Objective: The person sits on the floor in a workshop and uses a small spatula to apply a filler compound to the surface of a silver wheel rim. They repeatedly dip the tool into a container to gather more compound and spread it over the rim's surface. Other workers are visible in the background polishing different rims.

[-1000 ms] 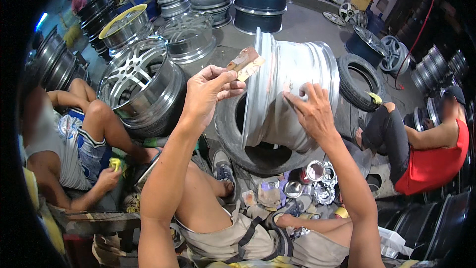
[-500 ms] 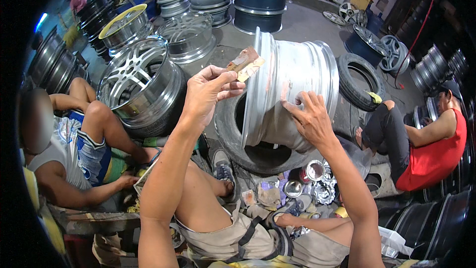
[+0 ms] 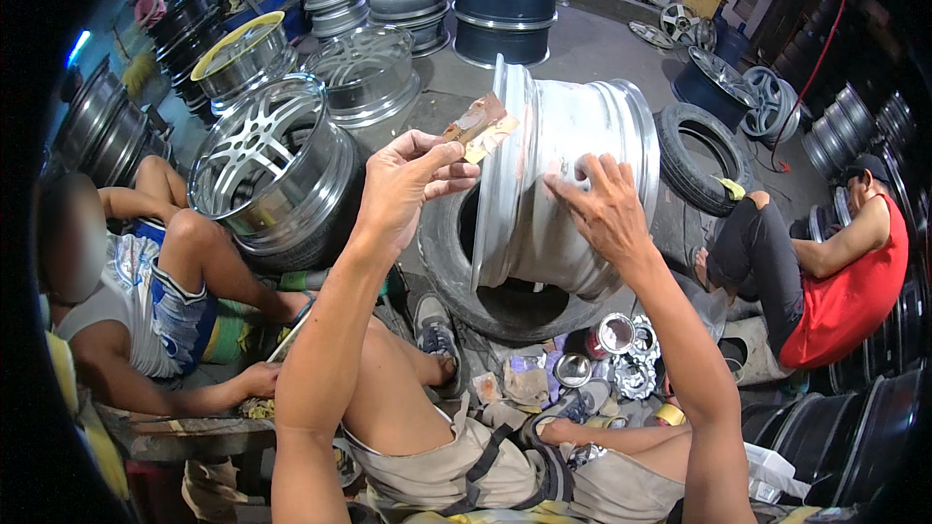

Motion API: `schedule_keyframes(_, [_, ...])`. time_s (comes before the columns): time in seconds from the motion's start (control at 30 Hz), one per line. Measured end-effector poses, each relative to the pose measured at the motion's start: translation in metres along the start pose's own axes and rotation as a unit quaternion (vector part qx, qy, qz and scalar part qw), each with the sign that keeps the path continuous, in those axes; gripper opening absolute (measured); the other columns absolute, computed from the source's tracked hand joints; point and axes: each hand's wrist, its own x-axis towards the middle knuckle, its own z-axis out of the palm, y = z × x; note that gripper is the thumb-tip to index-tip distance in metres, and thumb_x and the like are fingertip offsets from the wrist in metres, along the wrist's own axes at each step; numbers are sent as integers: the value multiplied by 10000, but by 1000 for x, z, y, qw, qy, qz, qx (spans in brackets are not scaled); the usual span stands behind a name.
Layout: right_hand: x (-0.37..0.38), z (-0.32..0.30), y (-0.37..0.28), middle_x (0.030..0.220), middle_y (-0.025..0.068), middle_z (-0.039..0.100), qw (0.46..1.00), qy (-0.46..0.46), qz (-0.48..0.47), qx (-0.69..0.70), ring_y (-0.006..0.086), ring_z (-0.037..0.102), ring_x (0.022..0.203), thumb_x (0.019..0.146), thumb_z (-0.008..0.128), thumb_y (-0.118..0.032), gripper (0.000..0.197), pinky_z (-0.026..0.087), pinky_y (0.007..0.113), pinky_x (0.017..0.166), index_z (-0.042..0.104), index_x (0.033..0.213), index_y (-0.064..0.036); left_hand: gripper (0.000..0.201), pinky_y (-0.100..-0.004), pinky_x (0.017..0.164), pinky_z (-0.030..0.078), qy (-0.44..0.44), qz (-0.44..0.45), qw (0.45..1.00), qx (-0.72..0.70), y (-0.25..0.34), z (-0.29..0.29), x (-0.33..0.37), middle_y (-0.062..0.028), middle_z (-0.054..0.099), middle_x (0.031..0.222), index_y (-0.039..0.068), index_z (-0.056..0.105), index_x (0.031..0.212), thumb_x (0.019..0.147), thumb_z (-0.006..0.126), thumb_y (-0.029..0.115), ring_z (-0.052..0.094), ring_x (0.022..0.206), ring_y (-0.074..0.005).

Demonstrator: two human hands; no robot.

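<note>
My left hand (image 3: 416, 175) pinches a small flat brown and yellow piece (image 3: 480, 126) with a greyish smear on its face, held up beside the near-left lip of a wheel rim. The silver-grey wheel rim (image 3: 573, 116) lies on its side, propped on a tyre (image 3: 442, 262). My right hand (image 3: 612, 209) is on the rim's barrel, its index fingertip touching the surface by a faint pinkish patch. The other fingers are bent and apart, with nothing visible in them. What lies under the palm is hidden.
An opened can (image 3: 615, 334), lids and crumpled foil lie below the rim. Another tyre (image 3: 704, 157) rests to its right. Polished rims (image 3: 262, 160) stand at left, with stacked rims (image 3: 507, 10) behind. One person (image 3: 126, 281) sits at left, another in red (image 3: 845, 281) at right.
My right hand has shifted slightly up and left along the barrel, and the pinkish patch shows less. My left hand stays nearly still. The person at left has moved an arm.
</note>
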Motion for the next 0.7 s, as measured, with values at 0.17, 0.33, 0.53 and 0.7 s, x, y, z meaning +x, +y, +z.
schedule_keyframes(0.17, [12, 5, 8, 1054, 60, 529, 999, 34, 29, -12, 233, 512, 964, 796, 711, -130, 415, 408, 386, 824, 701, 1201, -219, 132, -306, 759, 613, 2, 0, 1000, 4, 0, -3, -1, -105, 699, 933, 33, 631, 949, 920, 726, 119, 724, 826, -191])
schedule_keyframes(0.33, [-2, 3, 3, 1024, 57, 521, 999, 40, 33, -4, 236, 510, 945, 780, 715, -115, 441, 404, 379, 812, 702, 1211, -211, 131, -301, 753, 614, 2, 7, 1000, 0, 1, -7, -2, -107, 699, 940, 30, 630, 955, 920, 724, 115, 725, 828, -191])
schedule_keyframes(0.53, [0, 2, 6, 1022, 70, 519, 999, 36, 40, 5, 243, 509, 956, 784, 700, -103, 440, 402, 383, 812, 702, 1211, -206, 122, -290, 748, 615, -2, 1, 1000, 2, 0, -2, -3, -110, 700, 934, 31, 638, 955, 920, 723, 111, 729, 822, -190])
schedule_keyframes(0.7, [-5, 2, 1, 1052, 79, 531, 1000, 13, 12, 0, 251, 513, 970, 802, 679, -106, 440, 402, 388, 818, 689, 1229, -211, 106, -294, 745, 619, -4, 1, 1000, -1, -3, 0, 0, -112, 706, 925, 35, 639, 946, 922, 718, 102, 731, 809, -191])
